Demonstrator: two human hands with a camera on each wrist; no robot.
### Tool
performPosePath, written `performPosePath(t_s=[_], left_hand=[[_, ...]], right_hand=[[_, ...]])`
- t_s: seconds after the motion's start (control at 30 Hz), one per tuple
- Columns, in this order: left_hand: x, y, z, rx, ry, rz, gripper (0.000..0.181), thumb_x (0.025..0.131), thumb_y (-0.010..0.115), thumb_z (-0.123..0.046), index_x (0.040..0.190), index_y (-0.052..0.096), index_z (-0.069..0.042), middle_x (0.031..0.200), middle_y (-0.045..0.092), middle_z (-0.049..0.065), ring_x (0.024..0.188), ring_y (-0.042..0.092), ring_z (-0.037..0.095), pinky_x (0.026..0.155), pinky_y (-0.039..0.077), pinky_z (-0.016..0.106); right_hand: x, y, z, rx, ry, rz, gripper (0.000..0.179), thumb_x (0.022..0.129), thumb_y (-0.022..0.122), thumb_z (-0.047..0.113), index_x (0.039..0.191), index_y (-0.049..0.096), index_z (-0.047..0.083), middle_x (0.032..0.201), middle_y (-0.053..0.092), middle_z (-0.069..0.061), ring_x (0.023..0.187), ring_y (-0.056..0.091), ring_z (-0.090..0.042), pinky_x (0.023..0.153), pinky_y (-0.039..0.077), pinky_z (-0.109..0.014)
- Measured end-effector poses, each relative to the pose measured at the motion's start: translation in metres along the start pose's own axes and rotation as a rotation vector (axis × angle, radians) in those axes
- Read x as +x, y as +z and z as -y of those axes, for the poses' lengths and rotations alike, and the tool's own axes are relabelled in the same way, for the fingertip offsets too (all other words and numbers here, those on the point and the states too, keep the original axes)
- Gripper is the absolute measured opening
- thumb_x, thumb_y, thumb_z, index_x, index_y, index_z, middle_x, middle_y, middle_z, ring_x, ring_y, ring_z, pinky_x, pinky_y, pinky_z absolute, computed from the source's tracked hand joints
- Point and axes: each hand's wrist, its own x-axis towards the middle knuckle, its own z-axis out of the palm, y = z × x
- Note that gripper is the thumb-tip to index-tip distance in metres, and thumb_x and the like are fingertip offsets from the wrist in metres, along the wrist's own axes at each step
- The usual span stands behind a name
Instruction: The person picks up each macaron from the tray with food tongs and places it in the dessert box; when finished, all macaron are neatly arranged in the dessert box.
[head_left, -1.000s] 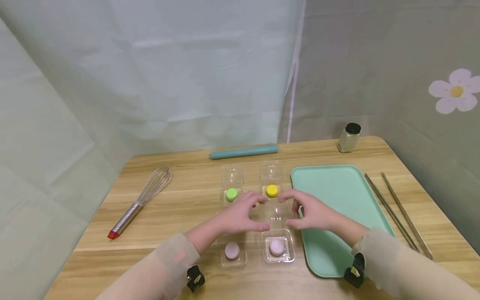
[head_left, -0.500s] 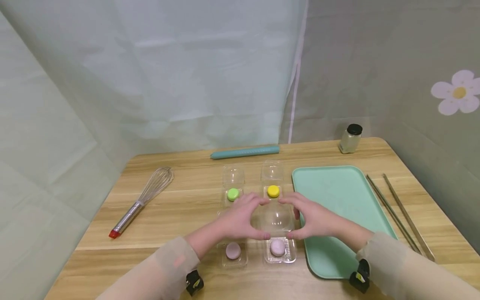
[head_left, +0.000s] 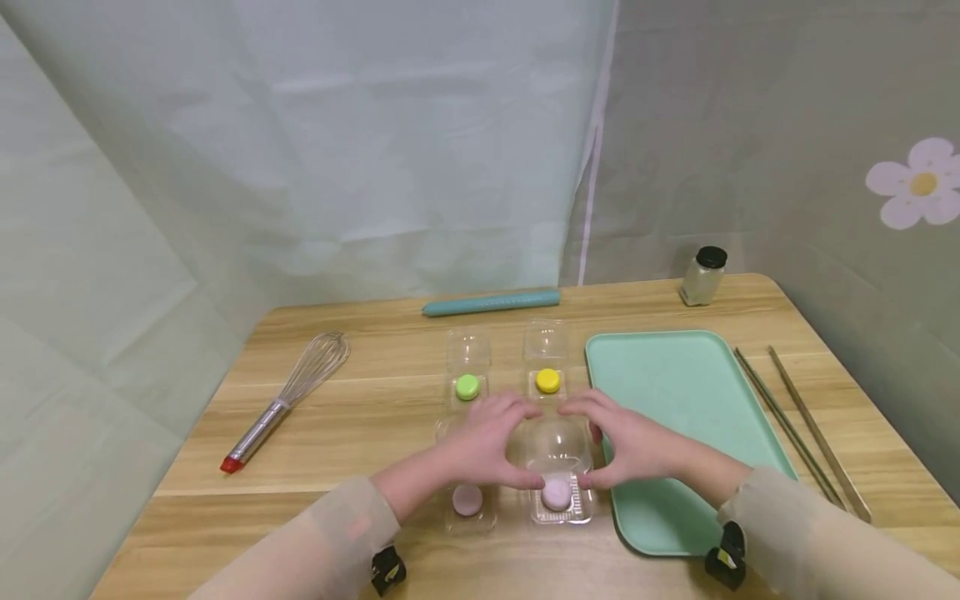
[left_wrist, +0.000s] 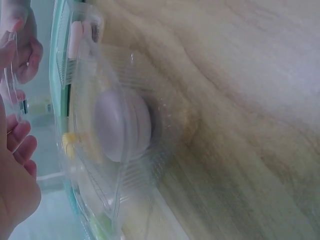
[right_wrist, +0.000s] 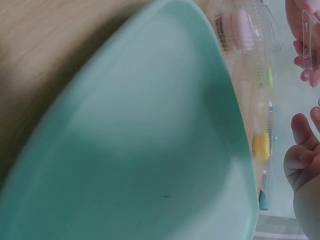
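Note:
Both hands hold the clear plastic lid [head_left: 557,437] of the front right box, the left hand [head_left: 486,446] at its left side and the right hand [head_left: 639,446] at its right. Raised on its hinge, the lid leans over a pale lilac macaron [head_left: 557,493] in the box base [head_left: 585,510]. Both thumbs are low, close to that macaron. To the left, partly behind the left hand, is another open box with a lilac macaron [head_left: 467,500]. Farther back, a green macaron [head_left: 467,387] and a yellow macaron [head_left: 548,381] sit in open clear boxes.
A mint-green tray [head_left: 675,375] lies right of the boxes, under the right forearm. Two metal rods [head_left: 819,433] lie beyond it. A whisk [head_left: 288,392] is at the left. At the back are a teal stick-shaped object [head_left: 491,302] and a black-capped jar [head_left: 703,277].
Both hands have come down and toward the person, tilting the lid forward over the lilac macaron. The other boxes, the tray and the whisk have stayed put.

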Motion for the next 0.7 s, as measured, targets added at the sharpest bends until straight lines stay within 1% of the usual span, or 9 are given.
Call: performPosePath(t_s=[0.1, 0.17, 0.3, 0.37, 0.4, 0.5, 0.63, 0.7], left_hand=[[-0.001, 0.002, -0.002, 0.01, -0.002, 0.019, 0.091, 0.067, 0.071, -0.062, 0.137, 0.043, -0.012, 0.139, 0.042, 0.005, 0.128, 0.034, 0.025, 0.107, 0.022, 0.049], [-0.001, 0.004, -0.004, 0.008, 0.005, 0.028, 0.092, 0.067, 0.073, -0.06, 0.138, 0.042, -0.011, 0.138, 0.042, 0.006, 0.127, 0.035, 0.025, 0.107, 0.023, 0.049], [-0.004, 0.01, -0.006, 0.014, 0.017, 0.038, 0.092, 0.066, 0.074, -0.06, 0.138, 0.041, -0.011, 0.136, 0.041, 0.003, 0.126, 0.035, 0.023, 0.106, 0.025, 0.047], [-0.005, 0.013, -0.007, 0.019, 0.015, 0.041, 0.092, 0.066, 0.074, -0.059, 0.138, 0.04, -0.012, 0.136, 0.041, 0.003, 0.126, 0.035, 0.023, 0.106, 0.025, 0.046], [-0.005, 0.014, -0.007, 0.023, 0.013, 0.043, 0.092, 0.066, 0.074, -0.06, 0.138, 0.041, -0.012, 0.136, 0.041, 0.003, 0.127, 0.034, 0.024, 0.106, 0.025, 0.046], [-0.006, 0.015, -0.009, 0.044, 0.008, 0.048, 0.092, 0.065, 0.074, -0.06, 0.136, 0.042, -0.012, 0.136, 0.041, 0.003, 0.126, 0.035, 0.024, 0.106, 0.025, 0.046], [-0.007, 0.016, -0.01, 0.075, 0.012, 0.059, 0.091, 0.064, 0.073, -0.062, 0.134, 0.044, -0.012, 0.133, 0.044, 0.001, 0.124, 0.037, 0.021, 0.105, 0.028, 0.045], [-0.007, 0.016, -0.011, 0.085, 0.016, 0.066, 0.09, 0.064, 0.073, -0.062, 0.133, 0.045, -0.012, 0.131, 0.045, 0.0, 0.123, 0.038, 0.02, 0.104, 0.03, 0.044]], right_hand=[[-0.002, 0.001, 0.0, -0.011, -0.002, 0.019, 0.081, 0.068, 0.081, 0.032, 0.135, 0.041, 0.009, 0.135, 0.037, -0.005, 0.075, 0.049, -0.008, 0.063, 0.046, -0.024], [-0.003, 0.002, 0.001, -0.021, 0.002, 0.034, 0.082, 0.068, 0.081, 0.034, 0.135, 0.041, 0.008, 0.135, 0.037, -0.006, 0.075, 0.049, -0.007, 0.063, 0.046, -0.022], [-0.005, 0.005, 0.001, -0.029, 0.021, 0.058, 0.085, 0.066, 0.082, 0.039, 0.135, 0.041, 0.009, 0.135, 0.037, -0.005, 0.074, 0.05, -0.005, 0.066, 0.047, -0.023], [-0.005, 0.007, 0.002, -0.035, 0.031, 0.064, 0.086, 0.065, 0.082, 0.04, 0.135, 0.041, 0.01, 0.135, 0.037, -0.004, 0.077, 0.051, -0.006, 0.069, 0.048, -0.025], [-0.006, 0.008, 0.002, -0.035, 0.035, 0.068, 0.087, 0.065, 0.083, 0.04, 0.135, 0.041, 0.011, 0.135, 0.037, -0.004, 0.078, 0.052, -0.007, 0.071, 0.048, -0.026], [-0.006, 0.01, 0.002, -0.054, 0.046, 0.079, 0.087, 0.064, 0.082, 0.042, 0.135, 0.042, 0.011, 0.135, 0.037, -0.004, 0.094, 0.054, -0.012, 0.082, 0.049, -0.032], [-0.007, 0.012, 0.002, -0.071, 0.06, 0.098, 0.086, 0.064, 0.081, 0.045, 0.134, 0.043, 0.011, 0.134, 0.038, -0.003, 0.112, 0.05, -0.019, 0.091, 0.046, -0.04], [-0.008, 0.012, 0.002, -0.073, 0.062, 0.105, 0.086, 0.065, 0.08, 0.046, 0.134, 0.043, 0.011, 0.133, 0.039, -0.002, 0.112, 0.05, -0.019, 0.091, 0.045, -0.041]])
